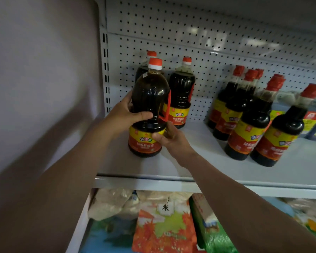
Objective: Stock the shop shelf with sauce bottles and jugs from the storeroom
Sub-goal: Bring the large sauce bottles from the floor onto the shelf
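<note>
Gripping the front jug (150, 106) with both hands at the left end of the shelf (171, 181): left hand (124, 117) wrapping its waist, thumb lying across the dark front; right hand (169, 138) curling round the lower right side at the label, just under the red handle. Standing (or nearly standing, base contact not clear) near the front edge, ahead of two more jugs (181, 92) by the pegboard back.

Risking a tip forward off the lip if letting go while resting this close to the edge, being tall, full and top-heavy. Risking also a knock into the jugs behind when pushing back too briskly, or a swing into the smaller bottles (252, 125) crowding the right.

Pointing cap-up, long axis running close to vertical, label facing outward, handle turning to the right.
</note>
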A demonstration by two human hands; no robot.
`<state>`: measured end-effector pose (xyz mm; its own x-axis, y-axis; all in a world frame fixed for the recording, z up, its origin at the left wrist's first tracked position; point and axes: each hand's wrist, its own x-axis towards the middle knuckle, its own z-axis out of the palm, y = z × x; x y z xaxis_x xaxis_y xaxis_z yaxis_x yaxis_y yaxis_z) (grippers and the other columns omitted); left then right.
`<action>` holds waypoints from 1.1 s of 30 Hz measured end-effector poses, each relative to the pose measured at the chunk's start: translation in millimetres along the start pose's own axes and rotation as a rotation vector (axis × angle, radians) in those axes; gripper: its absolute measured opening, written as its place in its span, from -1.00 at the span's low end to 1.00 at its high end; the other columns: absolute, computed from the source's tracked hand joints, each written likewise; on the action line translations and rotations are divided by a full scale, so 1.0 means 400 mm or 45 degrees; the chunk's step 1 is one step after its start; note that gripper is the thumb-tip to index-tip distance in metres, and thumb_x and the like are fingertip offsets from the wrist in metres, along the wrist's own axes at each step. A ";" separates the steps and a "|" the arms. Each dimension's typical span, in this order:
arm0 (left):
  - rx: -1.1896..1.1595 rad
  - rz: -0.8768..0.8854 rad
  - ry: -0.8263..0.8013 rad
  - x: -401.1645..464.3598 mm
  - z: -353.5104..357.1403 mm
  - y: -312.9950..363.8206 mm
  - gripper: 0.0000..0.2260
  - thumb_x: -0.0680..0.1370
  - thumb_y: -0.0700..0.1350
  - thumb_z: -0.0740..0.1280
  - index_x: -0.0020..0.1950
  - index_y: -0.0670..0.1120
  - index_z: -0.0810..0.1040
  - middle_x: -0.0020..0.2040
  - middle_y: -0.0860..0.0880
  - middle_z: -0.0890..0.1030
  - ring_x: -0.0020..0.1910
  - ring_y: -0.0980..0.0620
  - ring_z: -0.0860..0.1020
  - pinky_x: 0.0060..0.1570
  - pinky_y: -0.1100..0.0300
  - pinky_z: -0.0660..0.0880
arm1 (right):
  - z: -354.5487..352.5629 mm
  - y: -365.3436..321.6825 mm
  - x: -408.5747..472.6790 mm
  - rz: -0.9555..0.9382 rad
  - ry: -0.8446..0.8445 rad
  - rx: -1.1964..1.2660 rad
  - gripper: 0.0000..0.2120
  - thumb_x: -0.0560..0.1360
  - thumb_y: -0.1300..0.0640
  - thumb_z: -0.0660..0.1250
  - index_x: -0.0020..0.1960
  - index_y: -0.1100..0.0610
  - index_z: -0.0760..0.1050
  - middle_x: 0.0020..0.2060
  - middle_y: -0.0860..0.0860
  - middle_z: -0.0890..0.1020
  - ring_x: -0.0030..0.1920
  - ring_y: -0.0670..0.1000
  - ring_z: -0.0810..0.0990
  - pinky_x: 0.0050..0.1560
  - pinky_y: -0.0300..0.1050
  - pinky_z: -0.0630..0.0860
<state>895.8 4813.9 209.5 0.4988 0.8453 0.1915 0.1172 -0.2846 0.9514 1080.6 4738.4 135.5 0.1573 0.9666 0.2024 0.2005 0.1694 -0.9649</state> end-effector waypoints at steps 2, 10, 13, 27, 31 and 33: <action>-0.013 -0.008 0.013 0.028 -0.011 -0.012 -0.27 0.43 -0.02 0.53 0.47 0.31 0.24 0.30 0.08 0.53 0.29 -0.01 0.46 0.26 -0.08 0.45 | 0.008 0.009 0.034 -0.004 0.000 0.000 -0.34 0.49 0.05 0.51 0.53 -0.02 0.35 0.36 -0.07 0.58 0.39 -0.04 0.52 0.41 0.10 0.47; -0.014 -0.016 0.022 0.085 -0.035 -0.036 -0.30 0.40 0.04 0.54 0.42 0.37 0.27 0.41 0.01 0.48 0.41 -0.12 0.41 0.34 -0.24 0.39 | 0.016 0.035 0.106 -0.025 0.000 -0.041 -0.33 0.49 0.02 0.50 0.53 0.00 0.34 0.37 -0.04 0.57 0.40 -0.01 0.51 0.41 0.13 0.47; -0.014 -0.010 0.026 0.097 -0.037 -0.044 -0.31 0.40 0.06 0.55 0.40 0.39 0.28 0.41 0.01 0.48 0.42 -0.14 0.40 0.34 -0.28 0.37 | 0.014 0.036 0.115 -0.017 -0.016 -0.051 -0.27 0.44 -0.08 0.51 0.53 -0.01 0.33 0.38 -0.04 0.56 0.40 -0.02 0.50 0.41 0.11 0.47; 0.365 -0.079 0.280 0.037 0.005 -0.004 -0.44 0.50 0.10 0.46 0.45 0.05 0.39 0.39 -0.10 0.50 0.38 -0.14 0.45 0.32 -0.08 0.39 | -0.083 -0.038 -0.023 0.152 0.111 -0.474 -0.36 0.54 -0.21 0.39 0.54 -0.03 0.32 0.42 -0.02 0.49 0.40 0.03 0.46 0.34 -0.01 0.43; 0.471 -0.161 0.638 -0.028 0.107 0.036 -0.42 0.50 0.04 0.47 0.39 -0.19 0.36 0.33 -0.24 0.50 0.33 -0.27 0.46 0.22 -0.12 0.44 | -0.232 -0.088 -0.158 0.250 0.345 -0.520 -0.34 0.49 -0.23 0.44 0.49 0.00 0.37 0.31 0.00 0.53 0.25 0.02 0.52 0.20 -0.08 0.48; 0.480 -0.115 0.801 -0.076 0.185 0.057 -0.34 0.44 0.04 0.53 0.41 -0.19 0.35 0.34 -0.25 0.47 0.33 -0.29 0.45 0.23 -0.17 0.45 | -0.317 -0.116 -0.238 0.266 0.360 -0.573 -0.36 0.48 -0.20 0.47 0.46 0.02 0.41 0.28 -0.01 0.56 0.26 0.04 0.55 0.24 -0.08 0.50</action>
<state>946.8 4748.1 207.5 -0.1005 0.9401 0.3259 0.4779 -0.2416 0.8445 1178.9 4614.3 182.0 0.4779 0.8713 0.1115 0.5199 -0.1782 -0.8354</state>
